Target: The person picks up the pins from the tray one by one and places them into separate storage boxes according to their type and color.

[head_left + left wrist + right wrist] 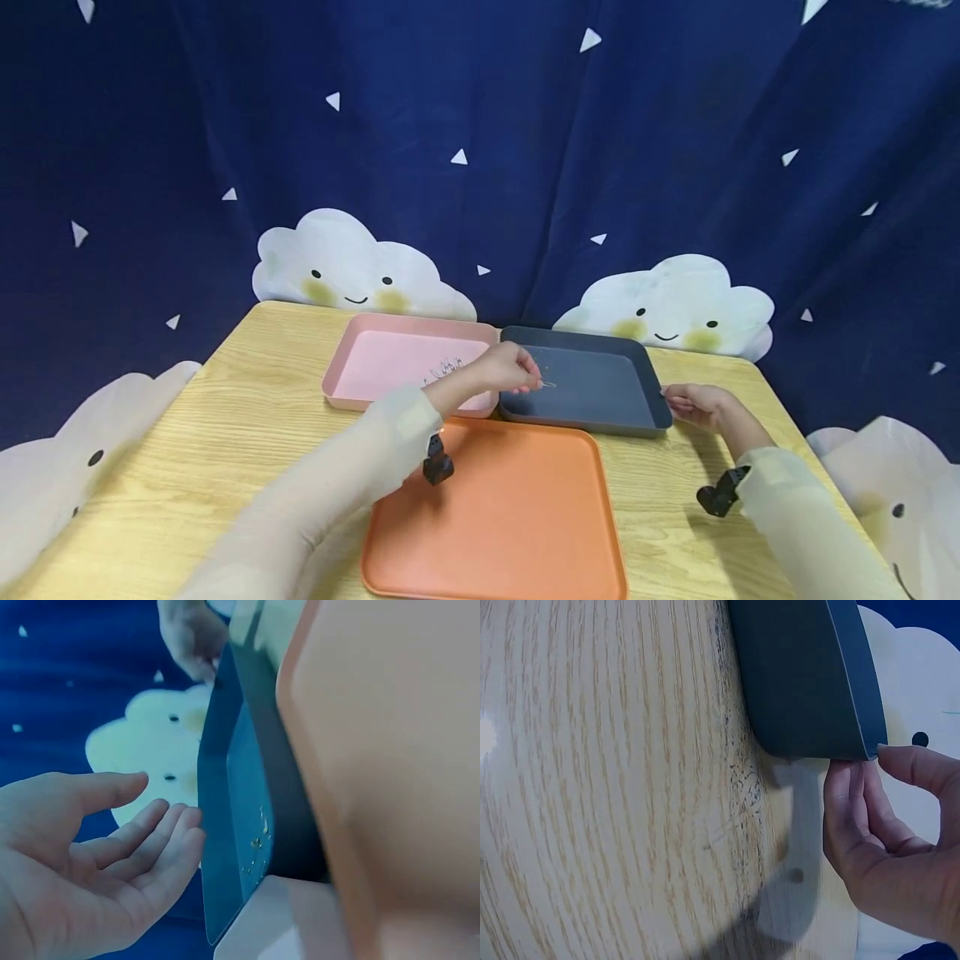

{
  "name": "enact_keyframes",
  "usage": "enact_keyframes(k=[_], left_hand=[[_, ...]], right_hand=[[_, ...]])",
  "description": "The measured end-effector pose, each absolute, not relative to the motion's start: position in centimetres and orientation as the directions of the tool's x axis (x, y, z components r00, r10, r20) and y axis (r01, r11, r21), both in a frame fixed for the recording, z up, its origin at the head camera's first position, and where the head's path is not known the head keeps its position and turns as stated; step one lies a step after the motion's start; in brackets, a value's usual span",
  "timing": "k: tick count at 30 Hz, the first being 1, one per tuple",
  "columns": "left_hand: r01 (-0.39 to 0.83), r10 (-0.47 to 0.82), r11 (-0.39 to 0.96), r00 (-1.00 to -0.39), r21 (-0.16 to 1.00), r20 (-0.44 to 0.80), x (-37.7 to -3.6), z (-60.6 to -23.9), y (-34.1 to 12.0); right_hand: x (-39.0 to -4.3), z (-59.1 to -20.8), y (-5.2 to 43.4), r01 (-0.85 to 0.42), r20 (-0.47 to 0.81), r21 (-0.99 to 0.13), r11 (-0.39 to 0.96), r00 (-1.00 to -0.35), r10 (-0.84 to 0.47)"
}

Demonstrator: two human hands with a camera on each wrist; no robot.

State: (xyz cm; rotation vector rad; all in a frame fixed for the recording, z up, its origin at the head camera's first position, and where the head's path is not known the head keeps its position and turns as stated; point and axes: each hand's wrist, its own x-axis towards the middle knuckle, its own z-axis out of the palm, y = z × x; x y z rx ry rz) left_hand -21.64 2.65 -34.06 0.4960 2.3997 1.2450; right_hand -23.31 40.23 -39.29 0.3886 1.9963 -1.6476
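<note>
My left hand hovers over the left end of a dark grey tray, beside a pink tray. In the left wrist view the left hand is palm-up with relaxed fingers and holds nothing. A small metal pin lies just off its fingertips, and tiny metal bits lie in the dark grey tray. My right hand pinches the tray's near right corner. The right wrist view shows the right hand with the thumb tip on the rim and the fingers against the wall of the dark grey tray.
Several small metal clips lie in the pink tray. A large orange tray sits in front on the wooden table. A blue curtain with white clouds hangs behind the table.
</note>
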Motion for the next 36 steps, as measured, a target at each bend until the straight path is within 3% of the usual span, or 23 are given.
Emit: enact_keyframes(k=[8,18,22,32,36], left_hand=[[0.356,0.591,0.596,-0.801,0.720,-0.094,-17.1,-36.0,-2.0],[0.693,0.739,0.642,-0.674,0.328,-0.022,-15.3,-38.4,-7.1],[0.731,0.755,0.641,-0.655,0.234,-0.020,-15.4,-39.1,-7.9],[0.753,0.763,0.634,-0.646,0.175,0.016,-15.6,-40.0,-7.6],[0.775,0.778,0.625,-0.628,0.088,0.006,-15.5,-40.2,-7.3]], right_hand=[[-23.3,-39.7,40.2,0.533,-0.561,-0.817,0.221,-0.823,-0.089],[-23.2,-39.7,40.2,0.517,-0.546,-0.829,0.211,-0.830,-0.114],[-23.3,-39.7,40.3,0.517,-0.545,-0.832,0.202,-0.830,-0.118],[-23.2,-39.7,40.3,0.521,-0.543,-0.835,0.178,-0.831,-0.118],[-23.1,-39.6,40.2,0.531,-0.552,-0.828,0.181,-0.828,-0.097]])
